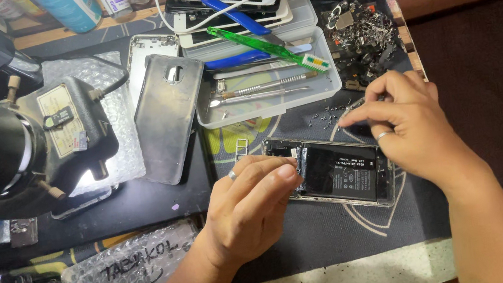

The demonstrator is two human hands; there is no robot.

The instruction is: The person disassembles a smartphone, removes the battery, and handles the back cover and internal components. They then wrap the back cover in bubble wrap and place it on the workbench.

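Pressing curled fingers on the opened phone, the left hand steadies it while the right hand pinches a small part.

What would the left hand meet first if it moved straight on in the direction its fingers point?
Probably the black battery of the opened phone: the left hand points right, its fingertips already at the phone's left end.
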